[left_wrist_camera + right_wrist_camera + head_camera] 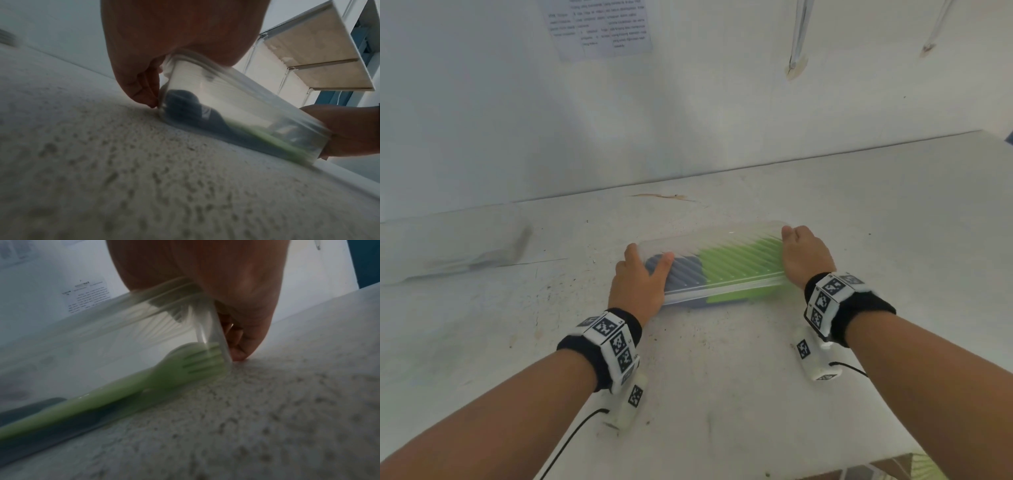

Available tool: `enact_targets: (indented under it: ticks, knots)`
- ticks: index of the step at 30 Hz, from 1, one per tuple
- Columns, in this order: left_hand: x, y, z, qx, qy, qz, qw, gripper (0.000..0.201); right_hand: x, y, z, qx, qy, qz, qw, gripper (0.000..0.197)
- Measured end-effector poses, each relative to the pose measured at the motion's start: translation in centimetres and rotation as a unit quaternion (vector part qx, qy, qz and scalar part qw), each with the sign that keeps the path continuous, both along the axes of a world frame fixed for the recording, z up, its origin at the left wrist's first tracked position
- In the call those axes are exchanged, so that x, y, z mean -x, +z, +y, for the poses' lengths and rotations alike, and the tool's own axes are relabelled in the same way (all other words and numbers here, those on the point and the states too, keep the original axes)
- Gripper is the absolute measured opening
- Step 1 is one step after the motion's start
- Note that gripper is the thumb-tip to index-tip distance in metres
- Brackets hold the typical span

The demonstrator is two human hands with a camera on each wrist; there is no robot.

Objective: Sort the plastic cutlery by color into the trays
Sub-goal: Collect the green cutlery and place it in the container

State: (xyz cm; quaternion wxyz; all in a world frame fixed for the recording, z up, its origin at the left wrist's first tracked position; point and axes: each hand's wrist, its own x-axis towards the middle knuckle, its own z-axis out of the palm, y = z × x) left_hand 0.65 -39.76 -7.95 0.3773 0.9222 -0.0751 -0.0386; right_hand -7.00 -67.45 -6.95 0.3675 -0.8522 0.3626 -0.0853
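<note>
A clear ribbed plastic tray sits on the white table, blurred, and holds both cutlery colours. Green cutlery fills its right half and dark blue cutlery its left half. My left hand grips the tray's left end, thumb on top and fingers curled round the end wall. My right hand grips the right end. The left wrist view has the tray with the dark pieces inside. In the right wrist view a green fork lies against the end wall by my fingers.
A second clear, blurred tray lies at the table's far left by the wall. A printed sheet hangs on the wall behind. The table's front edge runs at lower right. A clear drawer unit stands beyond the tray.
</note>
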Motion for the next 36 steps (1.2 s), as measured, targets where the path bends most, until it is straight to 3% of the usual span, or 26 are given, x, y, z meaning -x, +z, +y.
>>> enact_targets:
  ticks: [7, 9, 14, 21, 28, 36]
  knots:
    - [-0.1, 0.2, 0.1, 0.007, -0.008, 0.008, 1.000, 0.110, 0.1, 1.0, -0.8, -0.034, 0.052, 0.033, 0.997, 0.051]
    - [0.1, 0.4, 0.1, 0.004, 0.004, 0.016, 1.000, 0.103, -0.1, 1.5, -1.2, -0.054, 0.077, 0.035, 0.995, 0.050]
    - [0.1, 1.1, -0.3, -0.031, 0.054, 0.035, 0.997, 0.062, -0.7, 1.5, -1.0, -0.062, 0.061, 0.026, 0.996, 0.046]
    - [-0.2, 1.5, 1.3, -0.043, 0.048, 0.053, 0.997, 0.055, -1.6, 1.9, 0.5, -0.044, 0.074, 0.033, 0.996, 0.046]
    - [-1.5, 1.8, 8.4, -0.044, 0.054, 0.046, 0.997, 0.057, -3.8, 1.9, 7.1, -0.044, 0.097, 0.026, 0.994, 0.046]
    - [-5.3, 1.8, 22.3, -0.049, 0.058, 0.034, 0.997, 0.058, -7.8, 1.8, 20.8, -0.047, 0.105, 0.018, 0.993, 0.048]
